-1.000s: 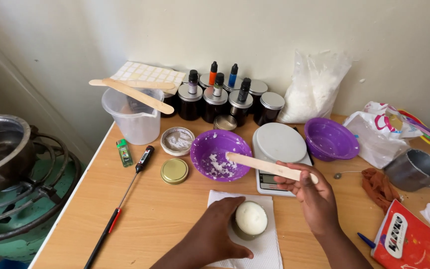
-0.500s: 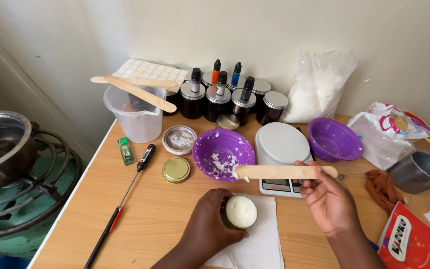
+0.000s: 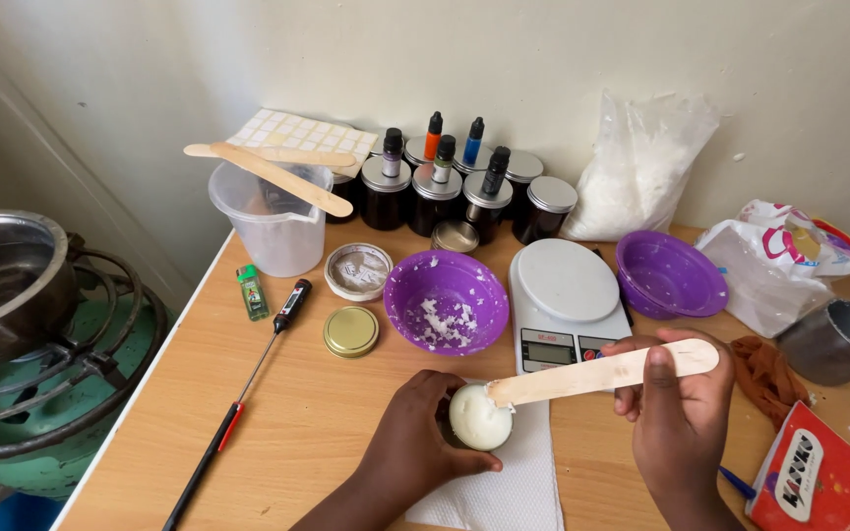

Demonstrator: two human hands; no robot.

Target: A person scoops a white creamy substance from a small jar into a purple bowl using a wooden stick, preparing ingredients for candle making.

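Right hand closed round flat wooden stick, tip pressed at rim of small wax-filled jar. Jar gripped by left hand over white paper towel on wooden tabletop. Risk judged: wax flicked off if stick levered hard; purple plastic bowl just behind.

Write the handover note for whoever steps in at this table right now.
Left hand grips a small jar filled with white wax, resting on a white paper towel.
Right hand holds a wooden stick, its tip on the wax surface.
Purple bowl behind holds a few white flakes; the scale is bare.
Done: jar is full. Left: gold lid lies off, by the bowl.
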